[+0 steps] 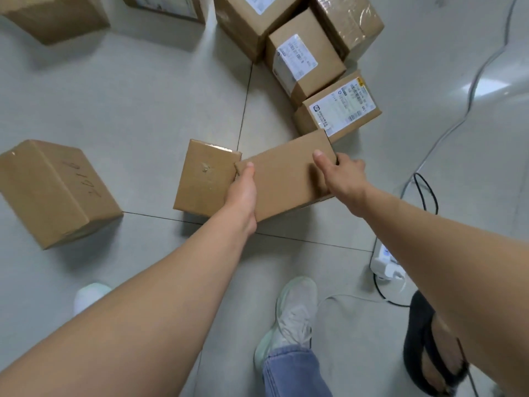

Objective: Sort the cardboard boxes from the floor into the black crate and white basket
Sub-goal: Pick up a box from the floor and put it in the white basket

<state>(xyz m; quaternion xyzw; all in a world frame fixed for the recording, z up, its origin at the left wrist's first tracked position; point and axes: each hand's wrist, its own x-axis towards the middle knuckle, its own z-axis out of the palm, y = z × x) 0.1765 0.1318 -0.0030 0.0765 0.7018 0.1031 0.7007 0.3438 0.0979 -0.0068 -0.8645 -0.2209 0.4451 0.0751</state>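
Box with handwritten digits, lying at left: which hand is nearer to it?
Left. The left hand grips the left end of the flat box, toward the marked box; the right hand grips its right end, farther away.

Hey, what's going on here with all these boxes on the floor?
A person grips a flat plain brown cardboard box with both hands: the left hand at its left edge, the right hand at its right end, thumbs on top. More brown cardboard boxes sit on the grey tiled floor, some with white shipping labels. The black crate and white basket are not in view.
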